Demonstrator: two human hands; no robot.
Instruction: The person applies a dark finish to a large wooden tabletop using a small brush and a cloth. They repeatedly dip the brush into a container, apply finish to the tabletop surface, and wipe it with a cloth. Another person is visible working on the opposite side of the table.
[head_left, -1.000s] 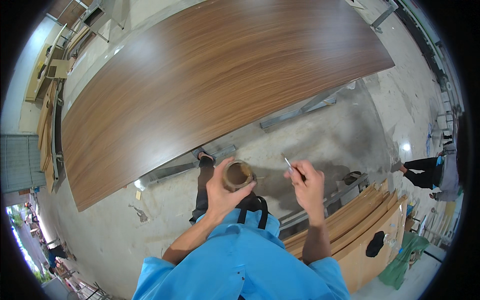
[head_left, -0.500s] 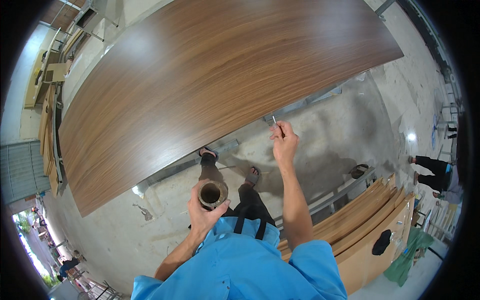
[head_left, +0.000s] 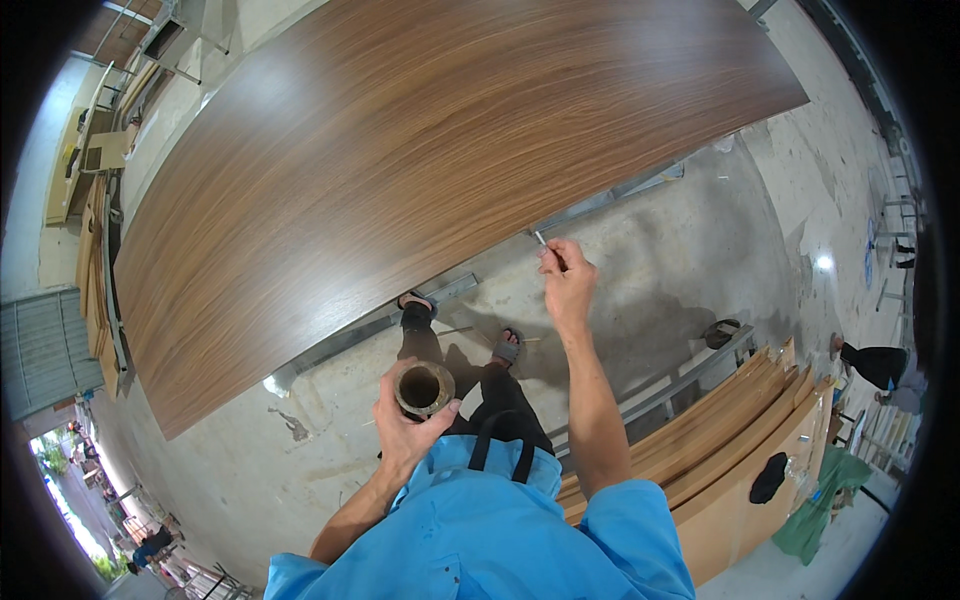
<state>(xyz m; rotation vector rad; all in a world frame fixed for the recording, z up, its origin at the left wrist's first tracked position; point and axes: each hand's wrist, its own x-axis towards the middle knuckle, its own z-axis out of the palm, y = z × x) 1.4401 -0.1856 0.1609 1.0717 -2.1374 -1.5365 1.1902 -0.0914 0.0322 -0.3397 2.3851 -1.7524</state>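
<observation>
My left hand [head_left: 402, 428] is wrapped round a round, dark-mouthed cup [head_left: 448, 386] with a stained rim, held in front of my waist. What lies inside the cup is too dark to make out. Pinched in the fingers of my right hand [head_left: 570, 287] is a thin, pale stick [head_left: 540, 238]; its kind cannot be told. The stick's tip is close to the near edge of a large brown wood-grain panel [head_left: 400, 150], but I cannot tell whether they touch.
Metal supports [head_left: 345, 338] show below the panel's near edge. Several wooden boards [head_left: 720, 450] stand at my right, with a black cloth [head_left: 768, 478] on the outer one and a green cloth [head_left: 825, 500] beside them. Another person [head_left: 880, 368] is at far right.
The stick in my right hand has tipped left, nearer the panel's edge. My left hand keeps the cup in the same place. The person at far right has shifted posture.
</observation>
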